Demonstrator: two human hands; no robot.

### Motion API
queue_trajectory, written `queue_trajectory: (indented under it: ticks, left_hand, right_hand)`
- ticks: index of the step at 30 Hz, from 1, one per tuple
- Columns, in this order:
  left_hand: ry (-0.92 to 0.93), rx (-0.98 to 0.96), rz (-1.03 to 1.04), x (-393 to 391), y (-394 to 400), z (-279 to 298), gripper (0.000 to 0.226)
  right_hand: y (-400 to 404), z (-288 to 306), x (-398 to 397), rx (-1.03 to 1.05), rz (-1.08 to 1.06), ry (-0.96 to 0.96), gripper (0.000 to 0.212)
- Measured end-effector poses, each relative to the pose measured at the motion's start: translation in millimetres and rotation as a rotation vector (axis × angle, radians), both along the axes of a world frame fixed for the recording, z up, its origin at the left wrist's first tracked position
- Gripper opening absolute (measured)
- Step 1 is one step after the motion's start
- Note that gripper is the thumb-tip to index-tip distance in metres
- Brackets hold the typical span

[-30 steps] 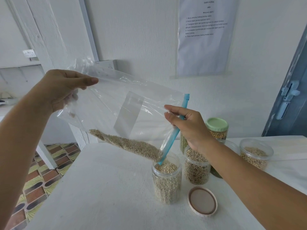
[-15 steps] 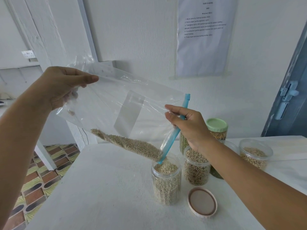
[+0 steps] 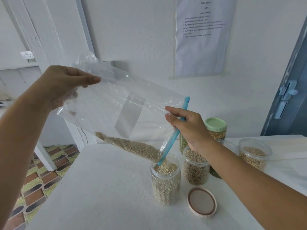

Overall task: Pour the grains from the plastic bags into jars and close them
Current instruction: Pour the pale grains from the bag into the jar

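While left hand (image 3: 66,85) fingers (image 3: 89,79) pinch the raised bottom of the plastic bag (image 3: 116,103), right hand (image 3: 187,127) fingers grip its blue zip strip (image 3: 172,140), mouth over open jar (image 3: 165,178) mid-counter (image 3: 99,188). Grains (image 3: 131,146) slide down. Jar nearly full: likely overflow if tilt steepens; lid (image 3: 201,202) off beside.

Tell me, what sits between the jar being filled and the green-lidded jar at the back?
In the head view, another open jar of grains stands between the front jar and the green-lidded jar.
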State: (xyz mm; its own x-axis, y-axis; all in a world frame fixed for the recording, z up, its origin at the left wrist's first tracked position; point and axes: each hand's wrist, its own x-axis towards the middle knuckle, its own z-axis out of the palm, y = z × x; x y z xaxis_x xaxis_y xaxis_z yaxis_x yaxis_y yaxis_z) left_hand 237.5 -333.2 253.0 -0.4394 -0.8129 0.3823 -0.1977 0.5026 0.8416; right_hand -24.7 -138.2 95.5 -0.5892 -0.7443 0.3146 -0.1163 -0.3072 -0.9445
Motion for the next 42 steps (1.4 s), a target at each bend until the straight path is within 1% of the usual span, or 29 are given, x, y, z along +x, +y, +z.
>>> queue_trajectory:
  ticks: [5,10,13,17,20,25,29,37,42]
  left_hand:
    - [0.013,0.025,-0.022,0.9,-3.1,-3.6,0.029]
    - [0.036,0.008,-0.008,0.7,-1.9,-1.0,0.023]
    - [0.016,0.006,-0.01,-1.9,1.4,-1.0,0.018]
    - [0.014,0.024,-0.015,-4.3,1.8,-5.7,0.028]
    - [0.031,0.036,-0.004,-3.7,-0.8,-4.5,0.026]
    - [0.033,0.016,-0.024,-3.6,1.5,-0.5,0.034]
    - [0.046,0.03,-0.02,-5.9,5.0,-1.0,0.022]
    - [0.047,0.039,0.008,-7.6,3.7,4.2,0.029]
    - [0.048,0.058,0.01,-8.6,4.7,2.6,0.016]
  right_hand:
    - [-1.8,-1.4,0.6,0.009,0.009,-0.001,0.028]
    - [-2.3,-0.1,0.3,0.003,-0.002,0.018,0.028]
    - [-2.2,-2.7,-1.0,-0.001,-0.011,0.006,0.028]
    - [-1.1,-4.3,-0.4,0.005,0.003,0.0,0.028]
    - [-1.1,-1.2,-2.1,-0.009,-0.01,0.006,0.028]
    - [-2.2,-1.8,-2.9,-0.011,-0.002,0.006,0.028]
    - [-2.2,-3.9,-2.6,-0.001,0.012,-0.005,0.028]
    - [-2.0,-2.5,-1.9,-0.013,0.041,-0.025,0.026]
    - [-0.8,-4.4,-2.6,-0.011,0.046,-0.042,0.026]
